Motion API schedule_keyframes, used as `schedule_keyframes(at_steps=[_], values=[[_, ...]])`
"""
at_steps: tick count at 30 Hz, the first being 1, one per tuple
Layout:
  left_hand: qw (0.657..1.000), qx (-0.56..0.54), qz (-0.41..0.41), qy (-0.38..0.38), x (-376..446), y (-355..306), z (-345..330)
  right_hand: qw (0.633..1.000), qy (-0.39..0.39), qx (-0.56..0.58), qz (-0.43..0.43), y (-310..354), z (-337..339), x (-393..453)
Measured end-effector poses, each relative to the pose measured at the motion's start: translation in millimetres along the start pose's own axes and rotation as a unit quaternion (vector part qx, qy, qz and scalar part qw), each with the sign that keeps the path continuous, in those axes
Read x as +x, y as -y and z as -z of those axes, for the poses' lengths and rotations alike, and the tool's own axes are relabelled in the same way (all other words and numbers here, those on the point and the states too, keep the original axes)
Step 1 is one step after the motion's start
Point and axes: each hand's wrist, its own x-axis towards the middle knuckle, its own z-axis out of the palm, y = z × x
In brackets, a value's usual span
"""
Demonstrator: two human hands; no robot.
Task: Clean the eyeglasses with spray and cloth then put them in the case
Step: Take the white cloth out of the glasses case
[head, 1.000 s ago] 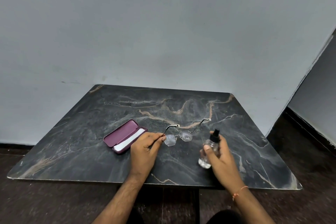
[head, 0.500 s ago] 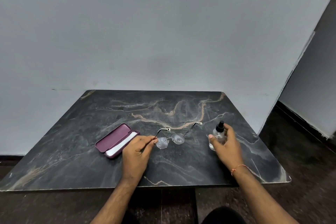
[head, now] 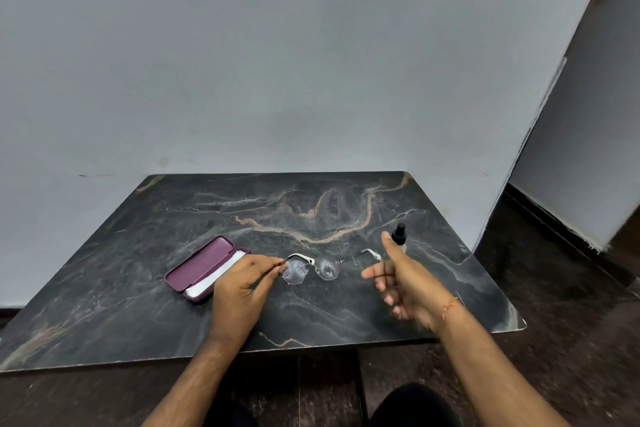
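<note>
Left hand [head: 242, 282] is pinching the glasses [head: 311, 267] at their left edge, lenses beaded with droplets, lying mid-table [head: 104, 288]. Right hand [head: 401, 277] is hovering released, fingers [head: 372, 274] loosely spread, holding nothing. Spray bottle [head: 399, 236] is standing just behind it. Case [head: 204, 267] is lying open at left, white cloth [head: 221, 274] inside.

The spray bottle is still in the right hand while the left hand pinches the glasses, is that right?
Not quite. In the head view the spray bottle stands on the table, and the right hand is empty. The left hand does pinch the glasses.
</note>
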Motion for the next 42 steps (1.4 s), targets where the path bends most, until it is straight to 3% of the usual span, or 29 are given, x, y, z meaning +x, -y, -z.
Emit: schedule_keyframes(at_steps=[5,10,14,17,29,42], values=[[0.998,0.016,-0.053,0.026,13,-8,16,0.998,0.056,0.015,-0.025,14,-7,4],[0.988,0.059,-0.116,0.078,23,3,27,0.998,0.058,0.039,0.006,6,-12,10],[0.94,0.184,-0.232,0.166,34,22,29,0.996,0.037,0.043,0.061,-10,-13,21],[0.912,0.238,-0.267,0.198,37,34,27,0.996,0.023,0.035,0.079,-24,-13,31],[0.875,0.296,-0.294,0.246,61,47,18,0.993,-0.011,-0.054,0.101,-47,-15,50],[0.873,0.312,-0.272,0.256,51,42,18,0.99,-0.007,-0.102,0.101,-50,-16,52]])
